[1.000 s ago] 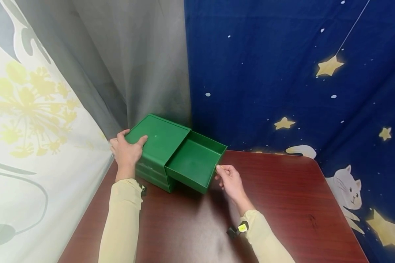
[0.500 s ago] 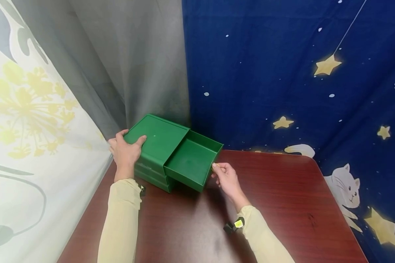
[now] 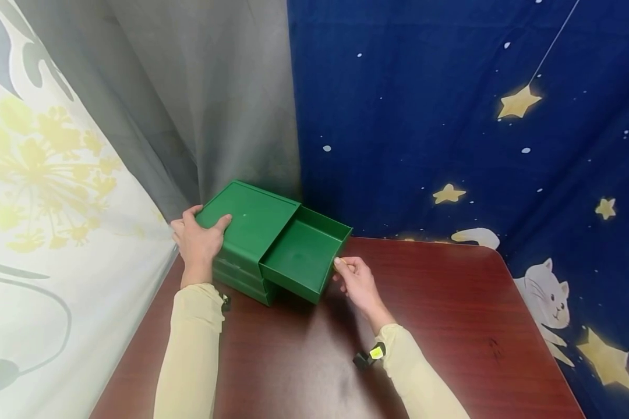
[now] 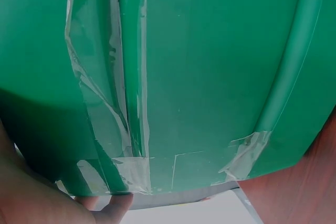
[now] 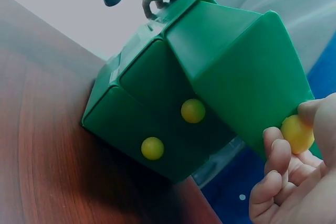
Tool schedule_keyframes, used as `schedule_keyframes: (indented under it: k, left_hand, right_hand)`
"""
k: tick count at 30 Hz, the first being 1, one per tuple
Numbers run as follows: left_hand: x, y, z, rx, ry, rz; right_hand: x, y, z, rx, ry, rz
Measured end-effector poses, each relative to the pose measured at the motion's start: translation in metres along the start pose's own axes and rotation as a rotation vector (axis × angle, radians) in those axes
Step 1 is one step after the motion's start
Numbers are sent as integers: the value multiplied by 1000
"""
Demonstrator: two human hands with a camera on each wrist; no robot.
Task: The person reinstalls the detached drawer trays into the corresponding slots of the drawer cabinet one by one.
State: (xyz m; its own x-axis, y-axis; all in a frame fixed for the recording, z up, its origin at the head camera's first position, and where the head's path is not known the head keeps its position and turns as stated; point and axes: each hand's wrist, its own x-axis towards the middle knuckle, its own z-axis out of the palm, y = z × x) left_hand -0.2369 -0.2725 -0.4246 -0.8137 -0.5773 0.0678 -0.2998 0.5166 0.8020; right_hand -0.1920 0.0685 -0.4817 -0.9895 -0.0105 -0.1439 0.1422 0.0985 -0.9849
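Observation:
A green drawer cabinet [image 3: 251, 221] stands on the table, its top drawer [image 3: 303, 254] pulled partly out with a bare inside. My left hand [image 3: 196, 247] holds the cabinet's rear left corner, thumb on the top and fingers over the back edge. At the drawer's front, my right hand [image 3: 360, 285] pinches the round yellow knob [image 5: 297, 134] between thumb and fingers. Two lower drawers are closed in the right wrist view, one with a yellow knob [image 5: 193, 110] and the bottom one with another knob [image 5: 153, 148]. Clear tape [image 4: 244, 156] runs along the cabinet's side.
The reddish-brown table [image 3: 451, 314] extends right and forward of the cabinet. A grey curtain [image 3: 241, 105] hangs close behind it, a white patterned cloth [image 3: 84, 233] to the left, and a blue starry curtain [image 3: 398, 116] behind the table's right part.
The top drawer has slid slightly into the cabinet, and my right hand has moved left with its knob. My left hand keeps its place on the cabinet. The whole head view has shifted a little.

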Motion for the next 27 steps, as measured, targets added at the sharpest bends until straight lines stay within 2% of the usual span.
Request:
schedule_keyframes:
  k: [12,27]
  left_hand:
    - [0,1,-1,-5,1,1]
    - [-1,2,-2,-12,-9,-8]
  right_hand:
    - [5,-2,9,-40,-8,-14]
    - [14,-6,22,-73,-42,-72]
